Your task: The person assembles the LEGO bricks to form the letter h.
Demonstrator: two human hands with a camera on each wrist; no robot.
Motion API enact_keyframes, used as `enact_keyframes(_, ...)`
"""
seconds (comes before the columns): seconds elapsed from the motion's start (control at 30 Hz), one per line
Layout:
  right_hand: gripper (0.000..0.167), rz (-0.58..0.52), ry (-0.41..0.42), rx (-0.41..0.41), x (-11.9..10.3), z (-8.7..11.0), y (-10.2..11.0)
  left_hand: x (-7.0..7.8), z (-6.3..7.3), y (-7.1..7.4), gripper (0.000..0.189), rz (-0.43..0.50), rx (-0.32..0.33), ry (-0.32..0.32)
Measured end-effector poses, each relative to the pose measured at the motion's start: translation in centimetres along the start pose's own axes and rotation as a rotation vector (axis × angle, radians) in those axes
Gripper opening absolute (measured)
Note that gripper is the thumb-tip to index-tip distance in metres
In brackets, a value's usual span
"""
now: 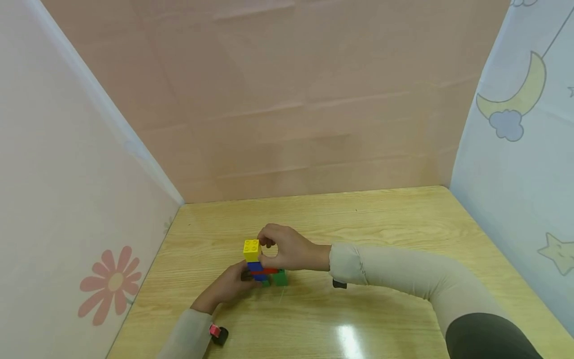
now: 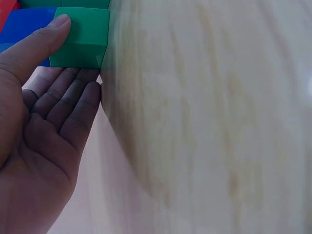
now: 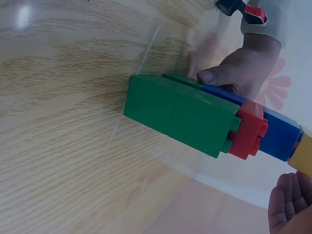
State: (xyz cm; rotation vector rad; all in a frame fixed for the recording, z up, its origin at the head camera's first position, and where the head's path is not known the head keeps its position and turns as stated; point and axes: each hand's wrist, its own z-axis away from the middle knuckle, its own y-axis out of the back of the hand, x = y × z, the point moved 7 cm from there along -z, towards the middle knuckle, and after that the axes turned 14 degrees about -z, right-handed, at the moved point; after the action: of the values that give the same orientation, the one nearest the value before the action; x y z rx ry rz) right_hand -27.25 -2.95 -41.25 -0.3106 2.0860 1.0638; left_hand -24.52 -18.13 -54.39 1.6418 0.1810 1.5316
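A standing stack of toy building bricks has a yellow brick (image 1: 252, 249) on top. Below it come a blue brick (image 3: 280, 132), a red brick (image 3: 248, 127) and another blue brick (image 2: 29, 24), with a green brick (image 2: 80, 36) at the base. Two more green bricks (image 3: 180, 112) form a column beside it under the red one. My left hand (image 1: 230, 284) holds the stack low down, its thumb on the lower blue and green bricks, the other fingers behind. At the top, my right hand (image 1: 291, 248) pinches the yellow brick; its fingertip contact is partly hidden.
The bricks stand on a wood-grain table (image 1: 381, 219) with a thin pale line (image 3: 148, 48) on its surface. A pinkish-brown sheet (image 1: 314, 99) rises behind, and patterned panels flank both sides. A black and red device (image 1: 218, 334) sits on the left wrist.
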Motion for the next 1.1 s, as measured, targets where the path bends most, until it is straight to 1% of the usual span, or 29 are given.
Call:
enact_keyframes(0.27, 0.025, 0.055, 0.046, -0.005, -0.5, -0.1, 0.0, 0.0, 0.0, 0.0, 0.045, -0.008, 0.007, 0.002)
enact_keyframes(0.43, 0.026, 0.073, 0.050, -0.015, -0.5, -0.3, 0.0, 0.3, 0.0, 0.1, 0.044, -0.027, 0.015, 0.010)
enact_keyframes(0.57, 0.026, 0.087, 0.055, -0.029, -0.4, -0.4, 0.0, 1.4, 0.3, 0.3, 0.043, -0.022, 0.019, 0.007)
enact_keyframes(0.7, 0.024, 0.112, 0.079, -0.037, -0.4, -0.7, 0.1, 2.7, 0.6, 0.8, 0.043, -0.008, 0.017, 0.009)
enact_keyframes(0.77, 0.023, 0.133, 0.094, -0.039, -0.5, -0.8, 0.1, 3.1, 0.7, 1.0, 0.042, -0.009, 0.019, 0.008)
enact_keyframes(0.87, 0.024, 0.170, 0.109, -0.043, -0.7, -0.9, 0.1, 3.2, 0.7, 1.1, 0.043, -0.006, 0.017, 0.006)
enact_keyframes(1.1, 0.026, 0.210, 0.128, -0.053, -0.5, -1.0, -0.2, 2.8, 0.8, 1.0, 0.043, -0.004, 0.013, 0.013)
